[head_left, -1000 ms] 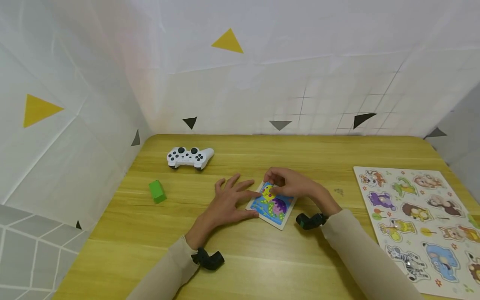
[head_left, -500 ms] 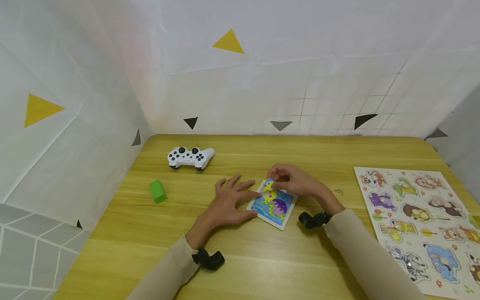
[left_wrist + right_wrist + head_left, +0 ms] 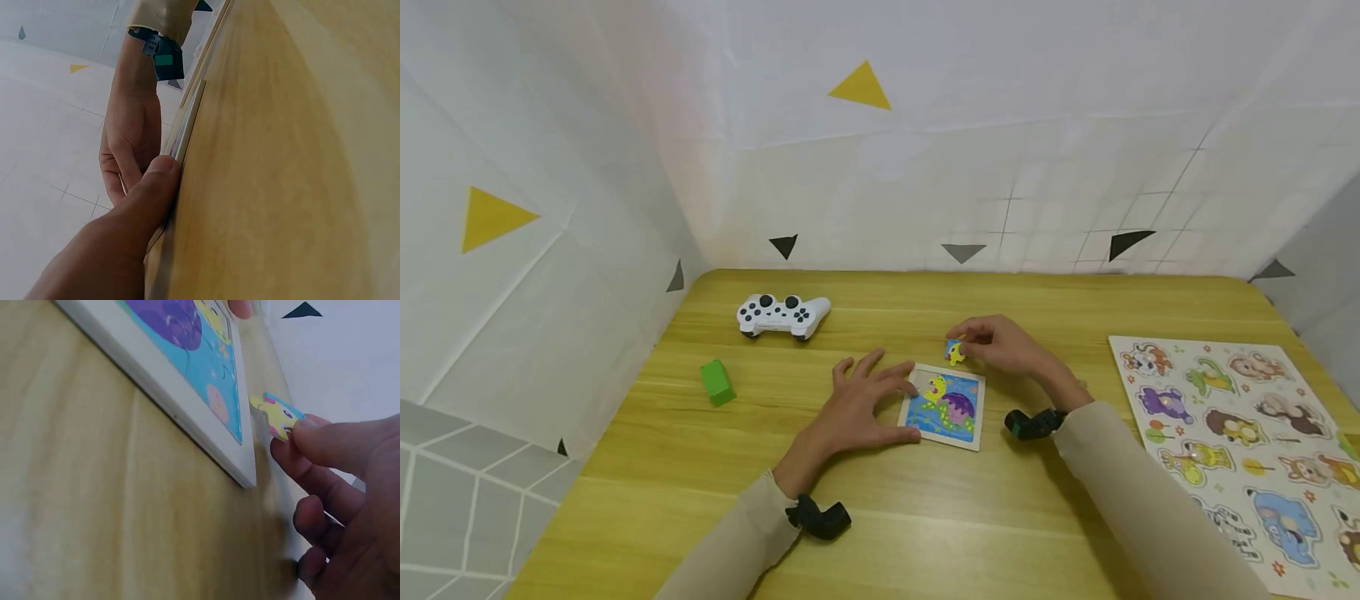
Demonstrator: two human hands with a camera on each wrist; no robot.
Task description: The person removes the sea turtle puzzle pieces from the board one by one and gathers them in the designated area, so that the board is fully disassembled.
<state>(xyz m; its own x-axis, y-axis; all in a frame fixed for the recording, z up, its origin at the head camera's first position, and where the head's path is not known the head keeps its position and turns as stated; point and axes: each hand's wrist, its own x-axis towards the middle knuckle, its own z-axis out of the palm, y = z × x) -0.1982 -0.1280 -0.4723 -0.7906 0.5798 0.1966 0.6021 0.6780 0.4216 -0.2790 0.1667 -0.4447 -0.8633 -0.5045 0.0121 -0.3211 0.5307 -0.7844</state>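
Puzzle (image 3: 955,410) lies flat, squarish so no real long axis tbh, just right of L hand (image 3: 859,406), fingers spread w/ thumb touching its edge, & R hand (image 3: 1002,343) nearer the far edge, pinching the piece (image 3: 955,352) just past it.

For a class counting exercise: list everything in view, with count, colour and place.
Table: one, tan wood, foreground
Turtle puzzle: one, mainly blue, centre
Puzzle piece: one, yellow and blue, beyond turtle puzzle
Game controller: one, white and black, back left
Block: one, green, left
Animal board: one, white with multicoloured animals, right
Wall covering: count unclear, white, yellow and dark triangles, behind and beside table
Wrist cameras: two, black, one per wrist
Sleeves: two, beige, forearms
Left hand: one, bare, at turtle puzzle's left edge
Right hand: one, bare, pinching puzzle piece
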